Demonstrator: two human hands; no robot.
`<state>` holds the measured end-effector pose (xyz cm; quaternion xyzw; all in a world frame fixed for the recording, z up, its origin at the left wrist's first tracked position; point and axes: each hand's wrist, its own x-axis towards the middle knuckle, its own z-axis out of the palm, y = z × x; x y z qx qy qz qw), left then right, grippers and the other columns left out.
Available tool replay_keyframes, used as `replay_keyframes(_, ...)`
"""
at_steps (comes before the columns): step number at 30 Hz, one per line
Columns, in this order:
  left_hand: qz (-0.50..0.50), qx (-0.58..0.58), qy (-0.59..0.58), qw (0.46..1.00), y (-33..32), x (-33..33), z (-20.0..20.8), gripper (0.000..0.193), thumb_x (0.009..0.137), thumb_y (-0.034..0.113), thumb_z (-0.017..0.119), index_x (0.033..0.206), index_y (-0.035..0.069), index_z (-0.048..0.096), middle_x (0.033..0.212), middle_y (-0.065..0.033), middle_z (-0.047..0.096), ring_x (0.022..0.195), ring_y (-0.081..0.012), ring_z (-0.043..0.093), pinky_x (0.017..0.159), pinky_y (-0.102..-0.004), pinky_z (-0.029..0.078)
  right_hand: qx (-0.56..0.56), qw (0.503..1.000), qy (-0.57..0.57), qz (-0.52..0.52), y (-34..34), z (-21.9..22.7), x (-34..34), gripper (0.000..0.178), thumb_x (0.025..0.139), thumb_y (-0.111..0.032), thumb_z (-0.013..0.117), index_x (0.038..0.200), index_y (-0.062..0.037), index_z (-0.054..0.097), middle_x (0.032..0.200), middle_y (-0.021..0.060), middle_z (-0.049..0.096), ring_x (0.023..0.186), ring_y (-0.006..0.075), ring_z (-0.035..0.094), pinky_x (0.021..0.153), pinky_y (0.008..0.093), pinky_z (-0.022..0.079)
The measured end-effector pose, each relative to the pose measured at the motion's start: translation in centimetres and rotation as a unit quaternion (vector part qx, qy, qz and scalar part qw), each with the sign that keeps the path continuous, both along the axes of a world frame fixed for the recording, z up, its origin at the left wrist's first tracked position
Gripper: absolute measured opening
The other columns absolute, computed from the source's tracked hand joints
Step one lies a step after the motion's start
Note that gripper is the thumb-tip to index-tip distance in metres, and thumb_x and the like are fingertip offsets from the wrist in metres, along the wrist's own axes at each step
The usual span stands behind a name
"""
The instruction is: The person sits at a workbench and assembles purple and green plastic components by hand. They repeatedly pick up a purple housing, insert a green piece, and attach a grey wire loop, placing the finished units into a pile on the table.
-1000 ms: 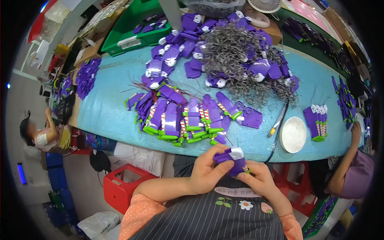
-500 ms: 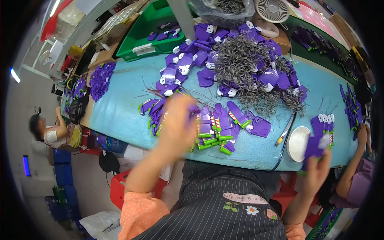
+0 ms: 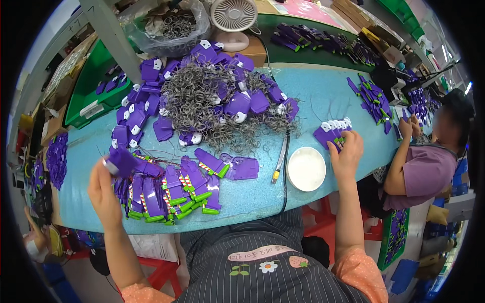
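Purple piece [image 3: 122, 162], well to the left of the bowl [image 3: 306, 169], by the green-tipped pile [image 3: 151, 197]. The left hand [image 3: 104, 194] pinches it between thumb and fingers at its white end. The right hand [image 3: 347, 154], just right of the bowl, has thumb and fingers set about the near part of an overlapping row [image 3: 326, 135]; whether they press on it cannot be told. Knife [image 3: 278, 164]: just left of the bowl, a black cable [image 3: 285, 194] running between. Ring heap [image 3: 197, 96]: beyond the bowl and leftward. Fan [image 3: 234, 17]: farther beyond, also leftward. Co-worker [image 3: 422, 169]: well right of the bowl.
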<state>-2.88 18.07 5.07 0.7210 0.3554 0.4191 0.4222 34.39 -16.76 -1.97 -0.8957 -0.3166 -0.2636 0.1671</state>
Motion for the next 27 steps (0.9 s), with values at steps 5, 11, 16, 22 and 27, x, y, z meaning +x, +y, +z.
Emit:
replay_keyframes(5, -0.229, -0.415, -0.141, 0.869, -12.5, 1.3, -2.8, 0.024, 0.095, 0.016, 0.044, 0.111, 0.001, 0.053, 0.103, -0.0105, 0.059, 0.092, -0.0197, 0.057, 0.081, -0.0353, 0.046, 0.121, 0.959, 0.166, 0.197, 2.9, 3.6, -6.3, 0.068, 0.066, -0.023, 0.078, 0.121, 0.0002, 0.046, 0.118, 0.0184, 0.048, 0.113, 0.0357, 0.044, 0.096, 0.0443, 0.033)
replay_keyframes(11, -0.321, -0.682, -0.195, 0.628, -18.6, 5.3, -6.1, 0.033, 0.096, 0.02, 0.044, 0.123, 0.001, 0.046, 0.112, -0.0102, 0.057, 0.102, -0.0203, 0.056, 0.089, -0.0372, 0.045, 0.134, 0.745, 0.388, 0.526, 5.9, 4.8, -17.4, 0.073, 0.062, -0.023, 0.081, 0.122, 0.0016, 0.048, 0.113, 0.0178, 0.05, 0.106, 0.0341, 0.049, 0.09, 0.0419, 0.039)
replay_keyframes(16, -0.379, -0.184, 0.048, 0.906, -17.6, 3.1, -3.3, 0.051, 0.088, 0.002, 0.05, 0.134, -0.006, 0.031, 0.12, -0.021, 0.053, 0.107, -0.0308, 0.056, 0.09, -0.0384, 0.045, 0.073, 0.812, 0.341, 0.467, 6.4, 3.9, -17.8, 0.072, 0.059, -0.019, 0.081, 0.119, 0.0043, 0.049, 0.101, 0.0157, 0.051, 0.088, 0.0303, 0.051, 0.077, 0.0398, 0.043)
replay_keyframes(22, -0.411, -0.062, 0.1, 0.904, -16.4, 2.4, -5.3, 0.055, 0.088, 0.006, 0.051, 0.136, -0.008, 0.027, 0.108, -0.0279, 0.056, 0.09, -0.0396, 0.061, 0.074, -0.0414, 0.049, 0.045, 0.824, 0.333, 0.456, 7.4, 2.3, -18.9, 0.072, 0.057, -0.018, 0.082, 0.118, 0.0042, 0.051, 0.097, 0.0151, 0.052, 0.083, 0.028, 0.053, 0.071, 0.0351, 0.046)
replay_keyframes(27, -0.454, -0.11, 0.113, 0.877, -14.5, 1.2, -6.3, 0.053, 0.089, 0.009, 0.053, 0.136, -0.002, 0.031, 0.099, -0.022, 0.062, 0.085, -0.0367, 0.063, 0.07, -0.039, 0.05, 0.038, 0.797, 0.393, 0.458, 7.6, 2.4, -19.7, 0.07, 0.059, -0.019, 0.083, 0.118, 0.0038, 0.051, 0.095, 0.0148, 0.054, 0.084, 0.0274, 0.054, 0.072, 0.0343, 0.046)
